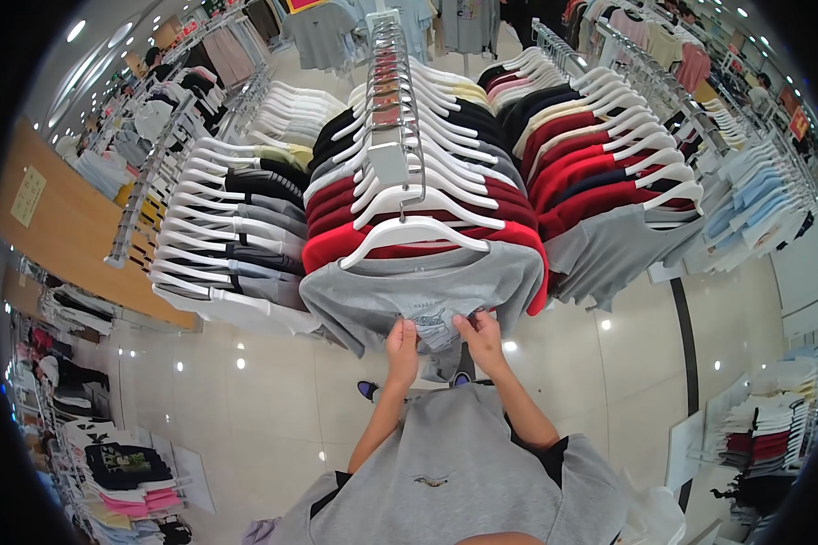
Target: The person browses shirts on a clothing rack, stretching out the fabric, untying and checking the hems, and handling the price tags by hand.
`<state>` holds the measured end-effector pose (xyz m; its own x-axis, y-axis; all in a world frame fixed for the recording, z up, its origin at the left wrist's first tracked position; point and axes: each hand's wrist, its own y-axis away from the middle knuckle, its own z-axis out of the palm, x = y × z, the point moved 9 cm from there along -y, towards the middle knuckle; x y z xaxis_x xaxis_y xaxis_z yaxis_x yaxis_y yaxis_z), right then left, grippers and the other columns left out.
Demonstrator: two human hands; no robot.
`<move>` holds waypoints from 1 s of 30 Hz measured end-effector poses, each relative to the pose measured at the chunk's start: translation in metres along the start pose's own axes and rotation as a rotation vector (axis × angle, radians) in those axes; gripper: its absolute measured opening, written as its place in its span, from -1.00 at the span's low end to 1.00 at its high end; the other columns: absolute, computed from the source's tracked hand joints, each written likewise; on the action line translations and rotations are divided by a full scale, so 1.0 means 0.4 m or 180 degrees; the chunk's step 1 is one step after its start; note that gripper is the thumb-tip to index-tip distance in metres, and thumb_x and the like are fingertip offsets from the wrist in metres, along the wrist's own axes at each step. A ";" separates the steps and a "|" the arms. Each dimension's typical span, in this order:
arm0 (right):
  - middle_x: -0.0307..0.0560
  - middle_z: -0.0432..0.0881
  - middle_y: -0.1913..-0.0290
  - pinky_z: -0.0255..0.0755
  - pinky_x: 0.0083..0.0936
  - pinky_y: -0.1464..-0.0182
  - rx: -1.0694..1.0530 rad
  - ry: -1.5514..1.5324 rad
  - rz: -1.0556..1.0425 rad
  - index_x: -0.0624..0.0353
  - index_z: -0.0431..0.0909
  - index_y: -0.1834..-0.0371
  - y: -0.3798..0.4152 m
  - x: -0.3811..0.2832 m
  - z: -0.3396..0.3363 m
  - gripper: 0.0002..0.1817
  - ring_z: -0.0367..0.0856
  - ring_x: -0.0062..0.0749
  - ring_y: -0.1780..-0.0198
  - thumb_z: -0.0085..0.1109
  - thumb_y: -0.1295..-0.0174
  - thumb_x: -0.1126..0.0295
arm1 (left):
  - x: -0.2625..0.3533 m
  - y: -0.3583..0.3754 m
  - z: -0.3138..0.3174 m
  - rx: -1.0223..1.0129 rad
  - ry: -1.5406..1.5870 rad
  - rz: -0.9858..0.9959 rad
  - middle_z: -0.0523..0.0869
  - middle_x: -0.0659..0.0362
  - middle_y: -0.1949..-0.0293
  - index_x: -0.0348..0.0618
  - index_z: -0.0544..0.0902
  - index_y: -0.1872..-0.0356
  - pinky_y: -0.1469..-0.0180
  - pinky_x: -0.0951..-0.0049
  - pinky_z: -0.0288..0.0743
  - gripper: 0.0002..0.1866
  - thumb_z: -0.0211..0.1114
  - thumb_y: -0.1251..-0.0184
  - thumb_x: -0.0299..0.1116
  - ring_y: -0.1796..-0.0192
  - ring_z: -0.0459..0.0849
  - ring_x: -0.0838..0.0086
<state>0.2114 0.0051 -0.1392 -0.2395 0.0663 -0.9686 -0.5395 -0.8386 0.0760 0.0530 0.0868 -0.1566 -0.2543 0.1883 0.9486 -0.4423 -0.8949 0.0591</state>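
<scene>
A grey T-shirt (382, 292) with a dark printed design on its chest hangs from a white hanger (414, 234) at the near end of the middle rack (389, 153). My left hand (402, 347) pinches the shirt's front, thumb on top, left of the print. On the right of the print, my right hand (482, 338) grips the same shirt in the same way. The cloth is gathered between both hands, and the fingers behind it are hidden. Directly behind the shirt hang red shirts (323, 247) on white hangers.
Another rail of shirts (582, 191) runs along the right, ending in a grey shirt (623, 250). To the left are more hanging shirts (236, 218) and a wooden panel (91, 218). Folded clothes (127, 472) lie on a low shelf at lower left. The tiled floor (264, 400) shows below.
</scene>
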 end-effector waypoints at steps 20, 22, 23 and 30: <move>-0.08 0.54 0.19 0.42 -0.44 0.08 -0.0250 0.0932 -0.0810 0.33 0.36 -0.03 0.026 0.004 0.007 -0.54 0.54 -0.36 0.15 0.28 -0.23 0.26 | -0.003 0.032 0.092 -0.0189 -0.1345 0.0229 0.55 0.30 0.47 -0.33 0.56 0.28 0.36 0.55 0.31 -0.83 0.12 -0.40 -0.40 0.42 0.41 0.63; 0.01 0.53 0.15 0.40 -0.39 0.01 -0.0665 0.1853 -0.1287 0.33 0.36 -0.06 0.080 -0.011 0.052 -0.48 0.53 -0.18 0.10 0.35 -0.14 0.29 | 0.023 0.027 0.093 -0.0048 -0.1084 0.0147 0.43 0.43 0.50 -0.28 0.55 0.35 0.38 0.62 0.25 -0.70 0.08 -0.50 -0.24 0.39 0.30 0.74; 0.11 0.53 0.18 0.43 -0.31 0.05 -0.0541 0.1806 -0.1193 0.33 0.40 -0.03 0.089 -0.007 0.046 -0.47 0.53 0.09 0.13 0.38 -0.03 0.34 | 0.034 0.025 0.094 -0.0030 -0.1082 0.0145 0.43 0.43 0.50 -0.28 0.55 0.35 0.38 0.62 0.25 -0.70 0.08 -0.50 -0.24 0.39 0.30 0.74; 0.28 0.60 0.29 0.48 -0.15 0.16 0.0023 0.2182 -0.1053 0.32 0.54 0.15 0.012 0.195 -0.058 -0.60 0.56 0.28 0.18 0.32 0.14 0.47 | 0.225 0.030 0.136 -0.0011 -0.1107 0.0847 0.40 0.44 0.52 -0.27 0.53 0.42 0.40 0.62 0.18 -0.61 0.11 -0.49 -0.13 0.41 0.26 0.74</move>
<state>0.2090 -0.0063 -0.2200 0.4894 -0.0391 -0.8712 -0.5017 -0.8297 -0.2445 0.0717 0.0707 -0.0537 -0.0553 -0.1965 0.9789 -0.4036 -0.8924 -0.2019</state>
